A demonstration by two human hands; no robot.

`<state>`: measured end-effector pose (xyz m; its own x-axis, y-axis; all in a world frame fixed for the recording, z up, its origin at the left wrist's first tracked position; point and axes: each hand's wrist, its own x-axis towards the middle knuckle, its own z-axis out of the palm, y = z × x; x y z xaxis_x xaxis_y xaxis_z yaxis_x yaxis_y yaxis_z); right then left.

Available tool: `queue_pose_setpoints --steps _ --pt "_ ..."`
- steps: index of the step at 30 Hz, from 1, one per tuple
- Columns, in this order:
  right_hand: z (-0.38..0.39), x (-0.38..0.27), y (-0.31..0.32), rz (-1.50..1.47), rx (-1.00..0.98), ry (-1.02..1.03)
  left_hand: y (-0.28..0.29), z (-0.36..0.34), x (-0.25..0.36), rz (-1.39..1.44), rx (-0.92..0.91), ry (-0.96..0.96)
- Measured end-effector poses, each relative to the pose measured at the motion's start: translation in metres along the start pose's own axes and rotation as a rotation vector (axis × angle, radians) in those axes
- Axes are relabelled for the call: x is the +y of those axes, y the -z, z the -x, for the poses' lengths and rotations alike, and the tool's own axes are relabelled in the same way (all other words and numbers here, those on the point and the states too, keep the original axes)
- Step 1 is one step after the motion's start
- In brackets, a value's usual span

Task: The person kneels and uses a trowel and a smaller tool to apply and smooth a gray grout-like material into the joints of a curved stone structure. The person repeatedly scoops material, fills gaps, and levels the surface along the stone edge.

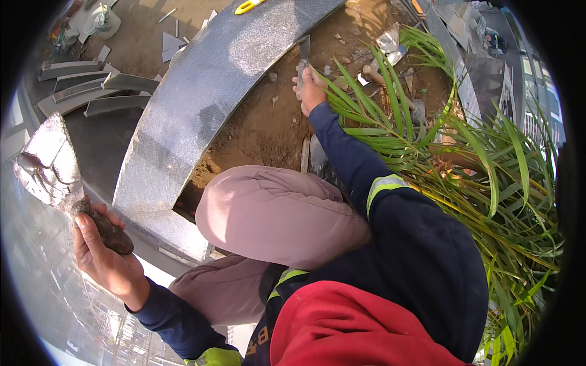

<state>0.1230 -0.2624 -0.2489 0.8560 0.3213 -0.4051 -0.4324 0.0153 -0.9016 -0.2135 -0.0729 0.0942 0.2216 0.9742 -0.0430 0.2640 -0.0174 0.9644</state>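
1. A wide, shiny metal trowel with a rough brown handle (pixel 52 161) was left of the long, curved, speckled grey slab (pixel 177 122), held up near its close end.
2. The left hand (pixel 110 262) was wrapped around the trowel's handle, with the thumb and fingers closed on it.
3. A small tool with a thin grey blade and a pale, dirty handle (pixel 301 72) was by the slab's right edge, toward its far end. I could not tell if the blade touched the slab.
4. The right hand (pixel 314 93) had its fingers curled around that handle.
5. Loose brown dirt (pixel 259 125) lay along the slab's right side.
6. A bright yellow handle (pixel 247 6) lay on the slab's far end.
7. Curved grey strips (pixel 125 83) lay left of the slab.
8. Long green palm leaves (pixel 510 171) lay well to its right.
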Motion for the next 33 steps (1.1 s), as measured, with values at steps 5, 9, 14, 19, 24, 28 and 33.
queue_pose_setpoints --steps 5,9,14,19,24,28,33 --pt "-0.003 0.006 -0.006 0.048 -0.046 -0.043 -0.016 -0.009 -0.002 0.224 -0.087 0.141" --pt "0.001 0.011 -0.011 0.077 -0.043 -0.026 -0.023 -0.013 -0.006 0.204 -0.130 0.116" --pt "0.023 0.021 -0.019 0.106 -0.077 -0.042 -0.025 -0.015 -0.010 0.142 -0.135 0.087" --pt "0.038 0.032 -0.029 0.116 -0.100 -0.027 -0.021 -0.016 -0.010 0.122 -0.149 0.063" --pt "0.041 0.070 -0.035 0.208 -0.085 0.134 -0.020 -0.014 -0.009 0.089 -0.155 0.045" --pt "0.059 0.081 -0.044 0.250 -0.101 0.198 -0.018 -0.007 -0.005 0.108 -0.163 0.013" --pt "0.078 0.085 -0.023 0.369 -0.205 0.116 -0.017 -0.006 -0.002 0.149 -0.166 0.015"
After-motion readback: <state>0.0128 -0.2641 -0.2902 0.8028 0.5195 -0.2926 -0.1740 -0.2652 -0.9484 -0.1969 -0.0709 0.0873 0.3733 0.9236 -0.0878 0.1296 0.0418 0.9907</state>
